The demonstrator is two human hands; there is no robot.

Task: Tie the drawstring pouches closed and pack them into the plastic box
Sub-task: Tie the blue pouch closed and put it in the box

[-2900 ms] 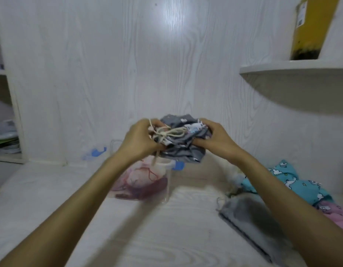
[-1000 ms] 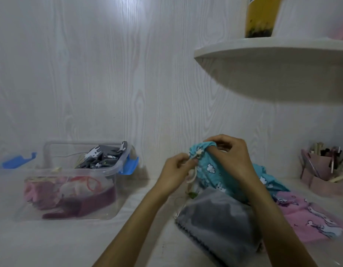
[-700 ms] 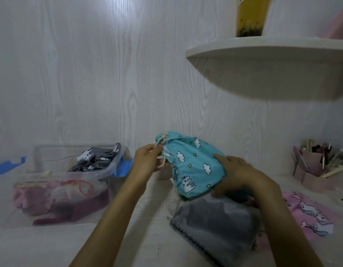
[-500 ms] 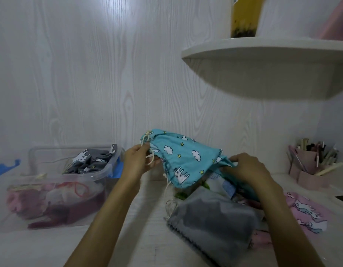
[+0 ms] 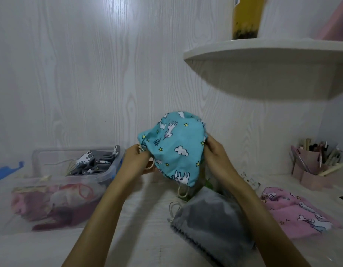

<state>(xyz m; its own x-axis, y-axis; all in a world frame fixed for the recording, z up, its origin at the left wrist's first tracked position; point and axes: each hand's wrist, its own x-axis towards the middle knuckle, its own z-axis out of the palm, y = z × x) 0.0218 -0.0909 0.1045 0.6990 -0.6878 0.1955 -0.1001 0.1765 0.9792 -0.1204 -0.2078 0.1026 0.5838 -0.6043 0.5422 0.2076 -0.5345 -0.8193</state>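
At the far left edge of the frame, a blue clip (image 5: 7, 169) lies on the pale wood-grain surface (image 5: 143, 243). Just right of it, at lower left, stands the clear plastic box (image 5: 51, 212); through its wall you see pink and dark red cloth (image 5: 51, 207), and a grey pouch (image 5: 95, 162) printed with white animals rests on top near the rim, with cream cord beside it.

At centre frame, your left hand (image 5: 137, 162) pinches the gathered corner of the blue pouch (image 5: 176, 149), thumb and fingers curled around the cloth where a cream cord (image 5: 149, 166) loops out. Your right hand (image 5: 215, 153) grips the opposite edge of the same pouch, fingers curled behind the cloth and thumb in front. Both hands hold the pouch up above the surface, spread between them; its print shows white animals, clouds and yellow stars. A second cord loop (image 5: 183, 191) hangs from its lower edge.

Below the pouch, at lower centre right, a plain grey pouch (image 5: 211, 226) lies flat on the surface, its cord loop at its left corner. Right of it lies a pink pouch (image 5: 297, 212) printed with white animals. At the right edge, a pink holder (image 5: 311, 176) stands filled with pens and brushes. In the upper right, a white shelf (image 5: 263, 51) carries a yellow container (image 5: 247, 16).
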